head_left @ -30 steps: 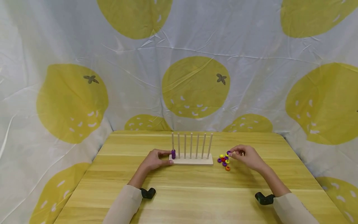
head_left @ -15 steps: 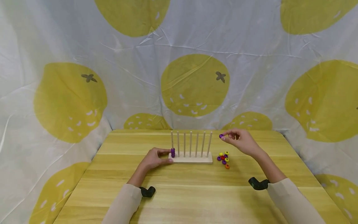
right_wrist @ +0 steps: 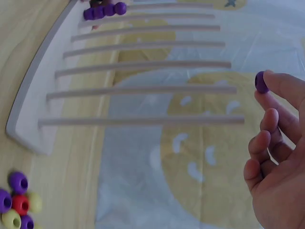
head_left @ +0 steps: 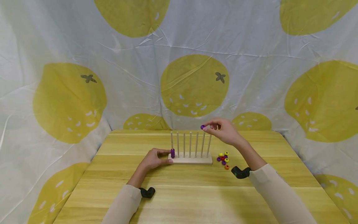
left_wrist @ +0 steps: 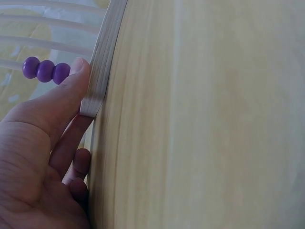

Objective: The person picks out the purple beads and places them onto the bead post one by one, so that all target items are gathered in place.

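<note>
A wooden rack (head_left: 190, 161) with several upright pegs stands mid-table. Three purple beads (head_left: 172, 153) are stacked on its leftmost peg (left_wrist: 46, 70) (right_wrist: 105, 10). My left hand (head_left: 153, 159) holds the rack's left end, thumb against the base (left_wrist: 97, 78). My right hand (head_left: 221, 128) is raised above the right-hand pegs and pinches one purple bead (head_left: 202, 127) (right_wrist: 260, 81) between thumb and forefinger, just past the peg tips. A loose cluster of beads (head_left: 223, 159) in yellow, red, purple and orange lies right of the rack (right_wrist: 18, 204).
The wooden table (head_left: 193, 193) is backed and flanked by a white cloth with yellow fruit prints (head_left: 193, 84). Black wrist camera mounts (head_left: 147, 192) (head_left: 240, 172) sit at both cuffs.
My right hand picked a purple bead from the loose cluster, lifted it and carried it left, to above the rack's right pegs. The left hand stayed on the rack.
</note>
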Demonstrator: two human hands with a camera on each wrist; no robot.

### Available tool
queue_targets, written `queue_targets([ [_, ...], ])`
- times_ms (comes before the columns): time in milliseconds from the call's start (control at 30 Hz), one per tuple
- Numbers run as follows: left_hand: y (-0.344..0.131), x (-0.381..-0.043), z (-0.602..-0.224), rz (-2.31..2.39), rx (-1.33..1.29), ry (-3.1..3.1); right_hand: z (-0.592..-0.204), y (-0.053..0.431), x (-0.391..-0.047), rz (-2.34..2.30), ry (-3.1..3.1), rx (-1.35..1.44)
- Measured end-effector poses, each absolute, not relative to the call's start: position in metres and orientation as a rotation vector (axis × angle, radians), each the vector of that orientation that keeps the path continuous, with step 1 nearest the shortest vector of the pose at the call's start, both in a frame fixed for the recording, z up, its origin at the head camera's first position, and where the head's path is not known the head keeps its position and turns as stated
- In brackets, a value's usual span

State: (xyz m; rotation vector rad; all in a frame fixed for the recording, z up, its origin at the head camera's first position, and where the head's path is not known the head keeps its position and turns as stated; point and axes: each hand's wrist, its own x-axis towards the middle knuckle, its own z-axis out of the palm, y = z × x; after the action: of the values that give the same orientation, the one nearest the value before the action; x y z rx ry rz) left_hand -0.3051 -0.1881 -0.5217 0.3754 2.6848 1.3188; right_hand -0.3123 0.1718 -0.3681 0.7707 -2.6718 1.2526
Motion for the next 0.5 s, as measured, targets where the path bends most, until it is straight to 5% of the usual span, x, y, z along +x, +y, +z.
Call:
queue_targets([
  [500,-0.188,-0.306,-0.522,1.329,0.376,2.678,-0.367,0.113,-0.328,1.249,-2.675,0.898],
])
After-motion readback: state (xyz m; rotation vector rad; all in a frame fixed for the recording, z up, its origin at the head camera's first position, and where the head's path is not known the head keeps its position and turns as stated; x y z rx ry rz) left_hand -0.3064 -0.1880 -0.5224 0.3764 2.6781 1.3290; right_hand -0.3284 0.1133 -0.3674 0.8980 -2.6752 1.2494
